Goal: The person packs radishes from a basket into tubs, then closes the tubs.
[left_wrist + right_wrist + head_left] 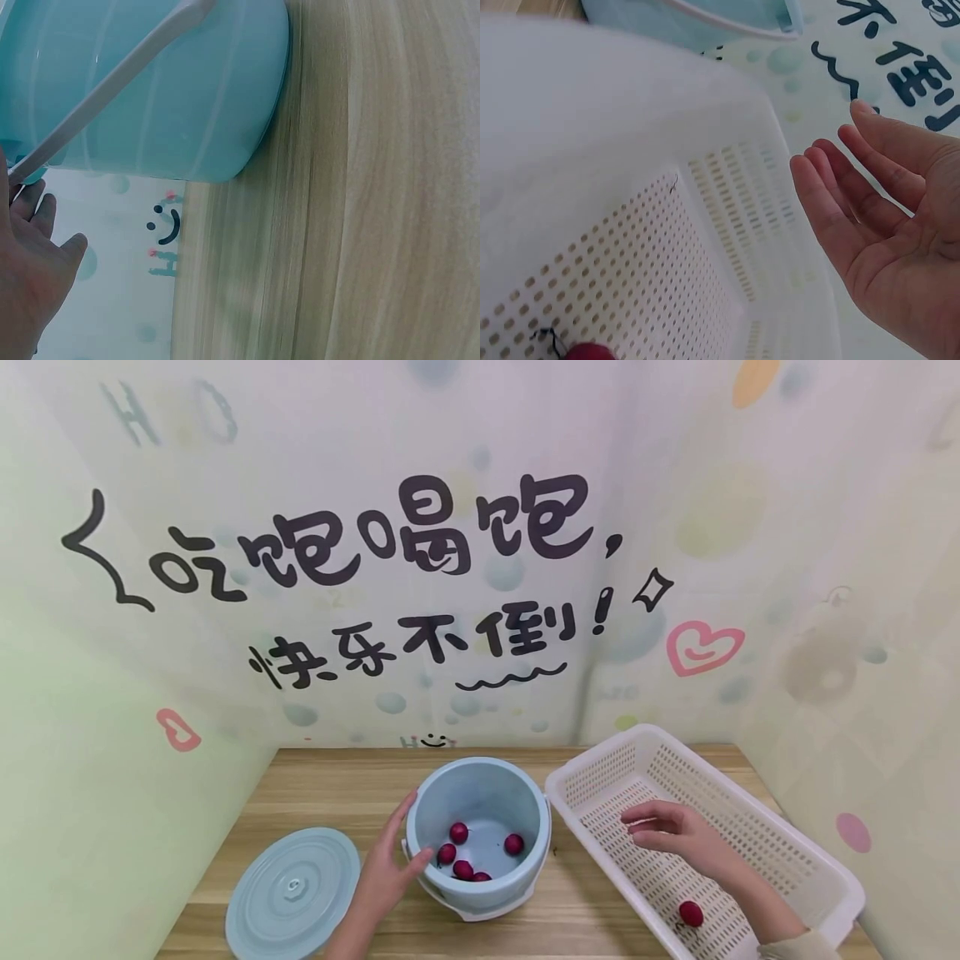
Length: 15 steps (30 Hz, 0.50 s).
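A light blue bucket point(480, 906) stands upright with several small round dark-red radishes point(462, 869) on its bottom. My left hand point(384, 878) rests against the bucket's left side, thumb by the rim and fingers spread along the outside. In the left wrist view, that hand point(34, 274) lies beside the end of the bucket's white handle point(112, 86). Above the white perforated basket point(813, 868) hovers my right hand point(690, 839), fingers loosely bent with nothing in them. A single radish point(691, 913) with thin dark roots lies on the basket floor, below the right hand.
A round light blue lid point(293, 893) lies flat on the wooden table point(337, 785), left of the left forearm. Behind the table rises a pale printed wall point(420, 427), with side walls at both ends. Basket and bucket stand close together.
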Available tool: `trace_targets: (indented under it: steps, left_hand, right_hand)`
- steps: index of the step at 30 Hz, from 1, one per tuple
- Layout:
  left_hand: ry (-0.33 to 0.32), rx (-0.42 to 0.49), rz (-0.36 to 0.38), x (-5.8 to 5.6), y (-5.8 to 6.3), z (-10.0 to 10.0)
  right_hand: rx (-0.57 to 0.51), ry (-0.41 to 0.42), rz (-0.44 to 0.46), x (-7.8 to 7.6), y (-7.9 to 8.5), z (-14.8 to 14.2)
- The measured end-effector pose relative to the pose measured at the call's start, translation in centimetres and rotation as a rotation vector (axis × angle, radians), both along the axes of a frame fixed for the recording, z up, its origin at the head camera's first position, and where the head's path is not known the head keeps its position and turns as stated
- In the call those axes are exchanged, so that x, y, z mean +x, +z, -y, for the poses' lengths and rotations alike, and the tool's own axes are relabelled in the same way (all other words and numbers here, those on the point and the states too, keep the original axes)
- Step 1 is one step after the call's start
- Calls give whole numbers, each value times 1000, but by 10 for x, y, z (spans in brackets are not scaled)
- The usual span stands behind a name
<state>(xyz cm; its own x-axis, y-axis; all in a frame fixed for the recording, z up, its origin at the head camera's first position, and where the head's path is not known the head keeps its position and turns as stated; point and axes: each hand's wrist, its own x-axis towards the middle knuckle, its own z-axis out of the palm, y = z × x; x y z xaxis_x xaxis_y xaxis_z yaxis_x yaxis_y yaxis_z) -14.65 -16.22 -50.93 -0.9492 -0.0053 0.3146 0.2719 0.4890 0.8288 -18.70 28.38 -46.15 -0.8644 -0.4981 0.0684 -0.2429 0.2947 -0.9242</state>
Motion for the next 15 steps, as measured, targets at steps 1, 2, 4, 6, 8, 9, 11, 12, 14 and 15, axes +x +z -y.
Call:
trace_targets:
  steps: [1,2,4,6,8,9,11,12,14,15]
  left_hand:
    - [0,-1,1,0,0,0]
    - [-1,-1,1,0,1,0]
    - [-3,2,-1,1,1,1]
    - [-5,7,2,1,1,1]
    - [-6,8,5,1,2,1]
    - [-6,11,8,1,2,1]
    - [-4,14,13,1,2,0]
    - [-4,16,12,1,2,0]
    - [-4,21,8,0,1,0]
    - [-5,20,3,0,1,0]
  right_hand:
    - [0,-1,13,-1,-1,-3]
    - [2,-3,21,-1,-3,-6]
    - [9,-10,41,-3,-6,-12]
    - [35,-28,65,-4,-9,-18]
    - [59,-51,92,-6,-14,-23]
    - [78,-61,106,-6,-15,-25]
    - [112,-80,147,-7,-18,-29]
    - [122,-84,169,-7,-19,-31]
    - [132,-55,198,-7,-21,-35]
    - [132,-26,202,-8,-22,-37]
